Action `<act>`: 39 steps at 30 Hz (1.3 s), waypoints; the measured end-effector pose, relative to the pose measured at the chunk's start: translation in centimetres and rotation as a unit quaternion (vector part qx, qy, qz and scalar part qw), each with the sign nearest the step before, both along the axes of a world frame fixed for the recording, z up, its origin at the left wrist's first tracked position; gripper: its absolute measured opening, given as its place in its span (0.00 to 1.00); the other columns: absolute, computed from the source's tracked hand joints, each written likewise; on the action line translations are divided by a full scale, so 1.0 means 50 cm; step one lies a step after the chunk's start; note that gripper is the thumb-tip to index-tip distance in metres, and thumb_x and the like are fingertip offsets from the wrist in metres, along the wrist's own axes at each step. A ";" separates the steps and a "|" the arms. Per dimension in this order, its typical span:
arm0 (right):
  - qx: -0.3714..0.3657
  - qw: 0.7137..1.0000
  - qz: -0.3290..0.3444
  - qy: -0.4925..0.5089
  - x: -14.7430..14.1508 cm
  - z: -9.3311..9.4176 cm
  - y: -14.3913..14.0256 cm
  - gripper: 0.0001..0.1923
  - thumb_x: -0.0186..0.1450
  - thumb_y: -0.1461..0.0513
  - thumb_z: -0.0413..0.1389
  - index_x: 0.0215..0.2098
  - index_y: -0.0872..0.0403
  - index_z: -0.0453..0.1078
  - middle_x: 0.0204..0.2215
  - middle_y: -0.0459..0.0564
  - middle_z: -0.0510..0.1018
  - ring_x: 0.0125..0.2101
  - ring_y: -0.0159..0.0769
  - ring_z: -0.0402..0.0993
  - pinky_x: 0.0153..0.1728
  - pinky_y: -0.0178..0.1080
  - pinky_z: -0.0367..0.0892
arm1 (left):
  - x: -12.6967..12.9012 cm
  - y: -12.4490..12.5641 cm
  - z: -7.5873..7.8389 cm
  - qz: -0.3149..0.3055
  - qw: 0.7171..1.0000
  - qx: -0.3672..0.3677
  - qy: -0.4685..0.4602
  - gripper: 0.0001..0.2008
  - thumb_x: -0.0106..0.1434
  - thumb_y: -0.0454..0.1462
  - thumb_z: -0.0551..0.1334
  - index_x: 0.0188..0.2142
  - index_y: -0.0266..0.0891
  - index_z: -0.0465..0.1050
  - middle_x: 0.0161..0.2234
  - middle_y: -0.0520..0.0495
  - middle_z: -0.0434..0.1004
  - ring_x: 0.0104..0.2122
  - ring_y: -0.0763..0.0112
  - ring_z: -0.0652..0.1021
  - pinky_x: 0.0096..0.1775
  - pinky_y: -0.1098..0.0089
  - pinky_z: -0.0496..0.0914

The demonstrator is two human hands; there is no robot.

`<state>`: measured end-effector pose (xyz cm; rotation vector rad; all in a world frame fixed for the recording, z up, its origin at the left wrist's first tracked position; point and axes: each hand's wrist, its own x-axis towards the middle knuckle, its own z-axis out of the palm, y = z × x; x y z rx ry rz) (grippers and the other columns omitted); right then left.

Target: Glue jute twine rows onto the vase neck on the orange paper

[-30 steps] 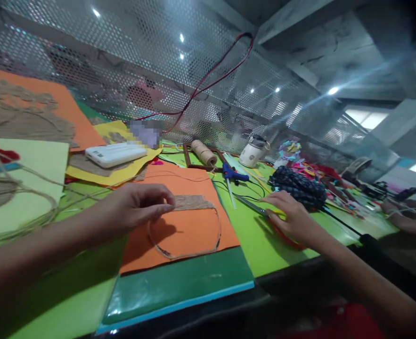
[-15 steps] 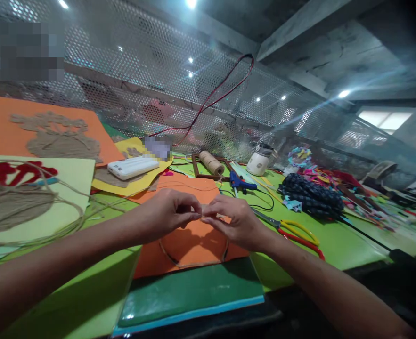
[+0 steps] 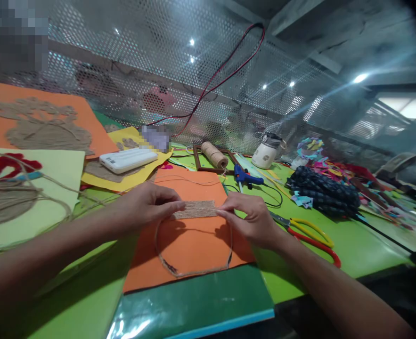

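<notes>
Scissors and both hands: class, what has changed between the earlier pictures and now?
The right hand, first at the handles of the scissors, has let go of them and moved left to the right end of the twine strip. The left hand is at the strip's left end, as at first. The two, close together midway, are now spread apart. The glue gun and twine spool stayed put.

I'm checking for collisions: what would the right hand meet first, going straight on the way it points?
Probably the twine strip; its end sits at the right hand's fingers, though exact contact is unclear.
</notes>
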<state>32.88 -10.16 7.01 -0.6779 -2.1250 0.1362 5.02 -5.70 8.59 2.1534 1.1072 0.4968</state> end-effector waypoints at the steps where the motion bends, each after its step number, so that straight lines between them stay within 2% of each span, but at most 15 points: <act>1: -0.011 1.000 -0.002 0.006 0.002 -0.001 0.001 0.07 0.71 0.67 0.60 0.34 0.55 0.75 0.25 0.47 0.78 0.26 0.31 0.72 0.30 0.35 0.66 | -0.003 0.003 -0.001 0.005 1.000 -0.001 0.008 0.23 0.64 0.55 0.59 0.30 0.39 0.81 0.26 0.48 0.81 0.28 0.67 0.75 0.30 0.71 0.64; 6: -0.068 0.997 -0.025 0.019 0.020 0.000 0.003 0.09 0.71 0.67 0.60 0.32 0.54 0.75 0.25 0.47 0.79 0.26 0.32 0.73 0.31 0.35 0.67 | -0.010 -0.006 0.020 0.012 1.000 0.002 0.016 0.21 0.65 0.52 0.59 0.31 0.40 0.82 0.27 0.48 0.82 0.29 0.67 0.77 0.32 0.70 0.65; 10: -0.109 0.993 -0.042 0.028 0.023 0.006 -0.003 0.10 0.71 0.65 0.60 0.29 0.54 0.76 0.24 0.46 0.79 0.25 0.31 0.73 0.30 0.35 0.67 | -0.020 -0.013 0.032 -0.008 1.000 0.001 0.021 0.20 0.64 0.53 0.60 0.33 0.41 0.82 0.27 0.48 0.80 0.29 0.66 0.75 0.32 0.69 0.66; 16: -0.128 0.990 -0.045 0.022 0.017 0.002 -0.015 0.11 0.69 0.64 0.61 0.28 0.55 0.77 0.23 0.47 0.80 0.23 0.31 0.73 0.28 0.33 0.66 | -0.030 0.003 0.018 -0.031 0.998 0.021 0.050 0.18 0.63 0.51 0.62 0.30 0.41 0.81 0.25 0.44 0.79 0.26 0.65 0.73 0.29 0.68 0.62; 22: -0.189 0.980 -0.041 0.043 0.013 -0.016 -0.012 0.12 0.67 0.61 0.63 0.25 0.55 0.78 0.21 0.47 0.80 0.22 0.31 0.73 0.25 0.33 0.63 | -0.051 0.014 0.009 -0.044 0.995 0.043 0.084 0.20 0.66 0.52 0.59 0.29 0.41 0.79 0.22 0.49 0.72 0.23 0.69 0.66 0.27 0.68 0.56; 26: -0.211 0.975 -0.032 0.067 0.012 -0.026 -0.002 0.12 0.66 0.60 0.64 0.26 0.56 0.79 0.22 0.49 0.81 0.22 0.32 0.74 0.26 0.33 0.64 | -0.060 0.009 0.022 -0.071 0.991 0.015 0.113 0.21 0.69 0.52 0.57 0.32 0.40 0.79 0.26 0.47 0.76 0.27 0.67 0.70 0.30 0.67 0.58; 29: -0.236 0.968 -0.039 0.074 0.011 -0.032 0.002 0.12 0.66 0.59 0.64 0.25 0.56 0.79 0.22 0.49 0.81 0.22 0.32 0.73 0.26 0.34 0.64 | -0.058 0.008 0.027 -0.085 0.988 0.010 0.126 0.24 0.69 0.53 0.55 0.31 0.39 0.77 0.26 0.47 0.75 0.27 0.67 0.70 0.30 0.68 0.59; 31: -0.248 0.965 -0.042 0.078 0.010 -0.034 0.004 0.13 0.65 0.59 0.64 0.25 0.56 0.78 0.21 0.48 0.80 0.22 0.32 0.72 0.26 0.34 0.64 | -0.057 0.011 0.024 -0.084 0.990 0.008 0.114 0.25 0.69 0.55 0.55 0.30 0.39 0.77 0.25 0.48 0.73 0.26 0.69 0.68 0.29 0.69 0.58; 35: -0.261 0.959 -0.051 0.099 0.012 -0.031 0.006 0.12 0.65 0.59 0.64 0.26 0.56 0.78 0.22 0.47 0.79 0.23 0.32 0.71 0.27 0.34 0.64 | -0.061 0.021 0.016 -0.053 0.994 -0.007 0.099 0.25 0.69 0.57 0.56 0.37 0.40 0.79 0.22 0.52 0.65 0.23 0.70 0.63 0.26 0.69 0.54; 39: -0.277 0.954 -0.055 0.100 0.014 -0.016 0.004 0.11 0.66 0.58 0.63 0.28 0.55 0.79 0.23 0.47 0.80 0.25 0.33 0.73 0.30 0.35 0.68 | -0.067 0.024 0.019 -0.070 0.994 -0.016 0.083 0.27 0.70 0.58 0.54 0.29 0.40 0.74 0.27 0.49 0.70 0.27 0.68 0.68 0.30 0.70 0.62</act>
